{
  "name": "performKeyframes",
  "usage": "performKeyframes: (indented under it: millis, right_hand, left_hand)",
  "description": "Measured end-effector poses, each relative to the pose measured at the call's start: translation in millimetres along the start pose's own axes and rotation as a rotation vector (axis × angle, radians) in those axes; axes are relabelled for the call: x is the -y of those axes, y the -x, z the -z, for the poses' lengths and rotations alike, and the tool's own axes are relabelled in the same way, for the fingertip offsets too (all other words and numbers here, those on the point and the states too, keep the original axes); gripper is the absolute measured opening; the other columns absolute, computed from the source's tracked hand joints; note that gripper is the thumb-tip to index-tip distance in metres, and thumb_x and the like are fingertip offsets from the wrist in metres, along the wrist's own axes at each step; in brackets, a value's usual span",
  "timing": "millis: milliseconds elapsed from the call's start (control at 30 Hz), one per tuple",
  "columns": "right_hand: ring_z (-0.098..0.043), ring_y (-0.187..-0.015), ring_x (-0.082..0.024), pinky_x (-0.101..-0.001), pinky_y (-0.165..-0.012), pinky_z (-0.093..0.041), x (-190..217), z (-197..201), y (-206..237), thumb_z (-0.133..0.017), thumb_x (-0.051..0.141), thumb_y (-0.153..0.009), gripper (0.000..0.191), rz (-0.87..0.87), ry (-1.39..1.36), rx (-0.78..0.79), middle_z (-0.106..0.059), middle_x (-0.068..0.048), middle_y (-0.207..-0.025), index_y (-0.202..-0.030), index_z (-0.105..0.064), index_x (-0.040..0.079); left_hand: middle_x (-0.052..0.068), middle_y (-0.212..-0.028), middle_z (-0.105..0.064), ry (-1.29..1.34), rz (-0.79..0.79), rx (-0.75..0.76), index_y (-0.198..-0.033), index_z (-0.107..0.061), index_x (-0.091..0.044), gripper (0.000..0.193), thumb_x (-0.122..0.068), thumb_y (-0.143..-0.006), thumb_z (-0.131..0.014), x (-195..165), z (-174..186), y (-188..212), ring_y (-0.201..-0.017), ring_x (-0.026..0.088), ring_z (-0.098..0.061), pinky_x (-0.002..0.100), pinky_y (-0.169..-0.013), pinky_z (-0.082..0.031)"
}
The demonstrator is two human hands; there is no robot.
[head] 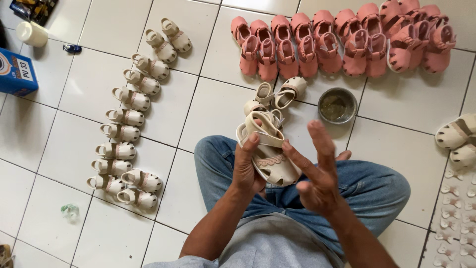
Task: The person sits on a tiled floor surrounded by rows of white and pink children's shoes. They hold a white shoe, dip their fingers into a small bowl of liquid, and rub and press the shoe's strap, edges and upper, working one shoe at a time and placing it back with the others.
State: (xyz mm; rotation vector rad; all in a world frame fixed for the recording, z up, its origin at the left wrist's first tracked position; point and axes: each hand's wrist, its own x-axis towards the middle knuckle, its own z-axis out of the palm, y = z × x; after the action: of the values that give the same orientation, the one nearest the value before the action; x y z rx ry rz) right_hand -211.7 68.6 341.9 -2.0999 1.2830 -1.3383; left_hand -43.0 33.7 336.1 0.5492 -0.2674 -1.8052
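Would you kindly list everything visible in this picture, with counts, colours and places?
cream sandal in hand: one, cream with scalloped trim, gripped over the lap
cream sandals in a row: about sixteen, floor on the left
loose cream sandals: two or three, floor beyond the hands
pink sandals: a crowded row, too packed to count, floor at top
metal bowl: one, grey, beside the loose sandals
cream sandals at right edge: two
small bow pieces: many, cream, lower right floor
blue box: one, left edge
white cylinder: one, top left
left hand: holds the sandal
right hand: fingers spread, index finger against the sandal
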Motion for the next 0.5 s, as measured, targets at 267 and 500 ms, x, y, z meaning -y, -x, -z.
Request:
performKeyframes:
  millis: [267,500]
  right_hand:
    - [-0.03,-0.151,-0.038,-0.058,-0.125,-0.023,-16,41,-15,-0.028,0.072,-0.109,0.074,0.491,0.787,0.141,-0.037,-0.01,-0.164,-0.148,-0.067,0.023]
    - [-0.034,-0.148,-0.031,-0.0553,-0.126,-0.022,-21,55,-24,-0.031,0.075,-0.108,0.08,0.7,0.921,0.233,-0.043,-0.001,-0.162,-0.149,-0.068,0.017]
  left_hand:
    - [0.015,-0.113,-0.068,-0.157,-0.009,-0.032,-0.133,-0.051,0.0,0.05,-0.024,-0.096,-0.073,-11,-17,7,-0.097,0.021,-0.071,0.038,-0.084,-0.064]
    - [0.013,-0.111,-0.067,-0.232,-0.015,-0.053,-0.131,-0.049,-0.003,0.048,-0.021,-0.094,-0.075,-11,-18,5,-0.095,0.02,-0.071,0.037,-0.08,-0.063]
